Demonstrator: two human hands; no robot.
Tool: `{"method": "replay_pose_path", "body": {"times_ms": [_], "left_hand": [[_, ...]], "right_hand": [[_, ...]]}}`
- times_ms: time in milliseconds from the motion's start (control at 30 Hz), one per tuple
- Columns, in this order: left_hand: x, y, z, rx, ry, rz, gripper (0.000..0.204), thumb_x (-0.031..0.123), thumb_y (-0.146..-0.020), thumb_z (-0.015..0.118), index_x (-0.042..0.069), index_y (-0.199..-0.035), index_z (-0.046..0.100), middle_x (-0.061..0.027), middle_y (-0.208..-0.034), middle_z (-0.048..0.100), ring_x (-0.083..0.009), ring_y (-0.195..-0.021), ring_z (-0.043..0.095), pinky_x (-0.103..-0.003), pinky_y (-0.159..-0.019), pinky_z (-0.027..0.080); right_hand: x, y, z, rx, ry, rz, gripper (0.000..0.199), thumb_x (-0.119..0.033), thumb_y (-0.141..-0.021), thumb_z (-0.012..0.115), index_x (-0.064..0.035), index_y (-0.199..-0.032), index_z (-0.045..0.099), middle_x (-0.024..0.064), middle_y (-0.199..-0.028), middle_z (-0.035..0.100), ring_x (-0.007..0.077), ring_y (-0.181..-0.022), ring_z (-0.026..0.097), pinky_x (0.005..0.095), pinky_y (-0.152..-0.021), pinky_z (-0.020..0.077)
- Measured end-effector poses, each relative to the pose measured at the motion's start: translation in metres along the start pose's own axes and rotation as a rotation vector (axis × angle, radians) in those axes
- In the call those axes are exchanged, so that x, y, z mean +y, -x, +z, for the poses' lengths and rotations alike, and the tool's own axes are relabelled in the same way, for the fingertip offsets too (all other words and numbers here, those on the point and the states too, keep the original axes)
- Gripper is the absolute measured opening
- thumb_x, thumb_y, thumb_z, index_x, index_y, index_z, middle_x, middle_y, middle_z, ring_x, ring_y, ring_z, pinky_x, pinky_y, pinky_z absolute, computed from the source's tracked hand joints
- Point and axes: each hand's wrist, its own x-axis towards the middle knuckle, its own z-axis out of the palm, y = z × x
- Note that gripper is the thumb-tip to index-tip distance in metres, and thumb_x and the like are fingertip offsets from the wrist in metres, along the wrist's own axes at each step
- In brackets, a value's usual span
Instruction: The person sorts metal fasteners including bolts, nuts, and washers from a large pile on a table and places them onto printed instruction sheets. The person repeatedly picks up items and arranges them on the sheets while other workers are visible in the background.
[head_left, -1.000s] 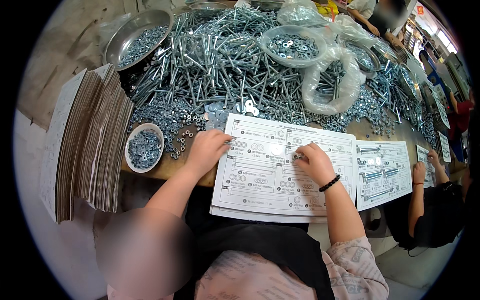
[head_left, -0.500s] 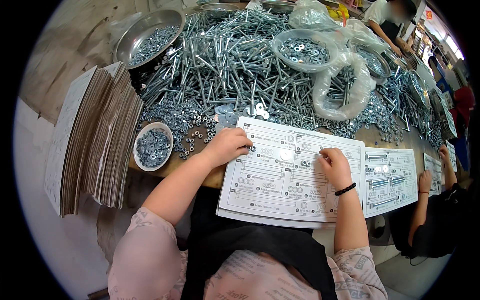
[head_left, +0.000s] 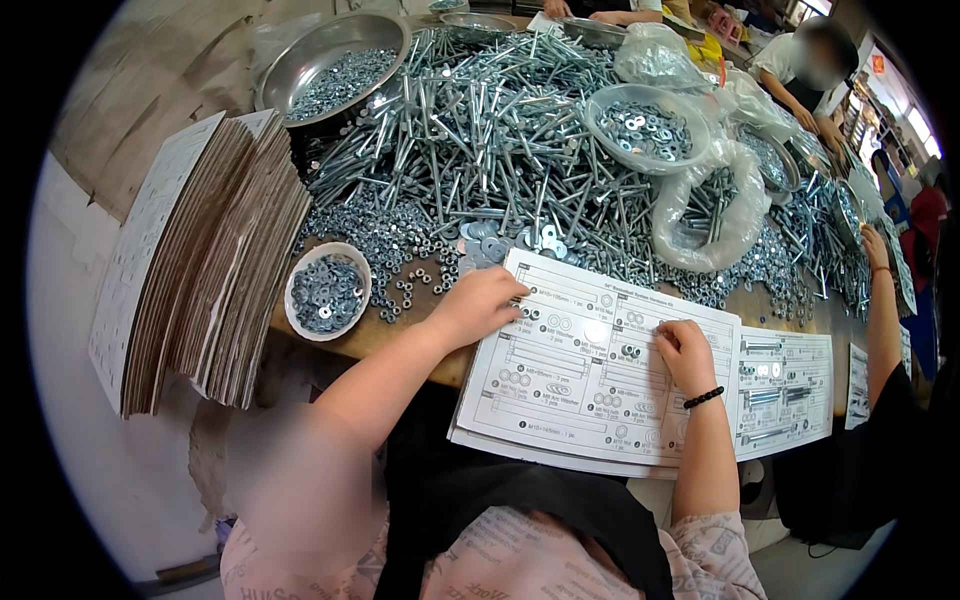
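Observation:
A printed card [head_left: 560, 393] with outline drawings of hardware lies at the table's front edge, on top of other sheets. My left hand [head_left: 478, 306] rests at its upper left with fingers closed together. Small nuts [head_left: 527, 313] sit on the card right below those fingertips; whether more are inside the fingers is hidden. My right hand [head_left: 688, 358], a black bead bracelet at its wrist, is curled in a pinch over the card's right half. What it holds, if anything, cannot be made out. Beside it lie more nuts [head_left: 630, 351], and a large flat washer [head_left: 597, 332] is farther left.
Behind the card rises a heap of bolts [head_left: 470, 130] with loose nuts [head_left: 400, 240] along its front. A white bowl of washers [head_left: 364, 281], a metal basin [head_left: 268, 92], a plastic bowl [head_left: 697, 150] and stacked cardboard sheets [head_left: 240, 270] surround it. Co-workers sit right and behind.
The view has shifted, so the scene sits lower and farther right. More nuts show below my left fingertips. A co-worker's hand at the right has reached from a card toward the hardware heap.

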Motion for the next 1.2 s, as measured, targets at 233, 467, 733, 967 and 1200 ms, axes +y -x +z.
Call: {"method": "replay_pose_path", "body": {"times_ms": [233,467,733,967,1200], "left_hand": [[-0.053,-0.021,-0.006,0.335,-0.271,-0.164,0.024,0.011,-0.074,0.062,0.008,-0.098,0.062,-0.0074,-0.095,0.058,-0.0281,-0.091,0.054,-0.04,-0.078,0.043],[-0.036,-0.002,0.013,0.155,0.268,-0.189,0.058,0.037,-0.089,0.048,-0.001,-0.13,0.036,-0.0193,-0.135,0.035,-0.0314,-0.128,0.031,-0.036,-0.105,0.024],[-0.009,0.017,0.044,0.168,0.445,-0.125,0.068,0.044,-0.093,0.035,-0.006,-0.136,0.02,-0.0243,-0.145,0.011,-0.0332,-0.136,0.011,-0.037,-0.108,0.011],[-0.002,0.027,0.045,0.188,0.36,-0.176,0.067,0.043,-0.093,0.037,-0.007,-0.135,0.022,-0.0246,-0.144,0.012,-0.0343,-0.135,0.012,-0.038,-0.108,0.012],[0.0,0.026,0.023,0.206,0.304,-0.189,0.062,0.034,-0.087,0.051,-0.001,-0.134,0.03,-0.0228,-0.142,0.021,-0.0347,-0.132,0.022,-0.038,-0.106,0.021]], "right_hand": [[0.0,-0.01,-0.005,-0.082,-0.016,0.048,0.015,-0.01,-0.077,0.061,-0.0017,-0.09,0.062,0.0096,-0.079,0.056,0.0216,-0.071,0.056,0.0296,-0.066,0.0458],[-0.005,-0.027,-0.014,-0.12,0.059,0.093,0.023,-0.015,-0.077,0.061,-0.0032,-0.096,0.062,0.012,-0.096,0.059,0.0255,-0.085,0.057,0.0331,-0.076,0.0454],[0.025,-0.038,0.012,-0.047,0.541,-0.091,0.059,-0.045,-0.082,0.051,-0.0125,-0.131,0.041,0.0133,-0.14,0.032,0.0309,-0.131,0.025,0.0489,-0.106,0.0158],[0.017,-0.046,0.012,-0.084,0.548,-0.125,0.058,-0.044,-0.082,0.05,-0.0112,-0.129,0.043,0.0127,-0.139,0.033,0.0308,-0.13,0.026,0.0483,-0.106,0.0158],[0.025,-0.044,0.013,-0.045,0.518,-0.123,0.056,-0.035,-0.08,0.053,-0.0107,-0.13,0.043,0.0116,-0.138,0.036,0.0295,-0.128,0.029,0.0465,-0.106,0.0172]]}}
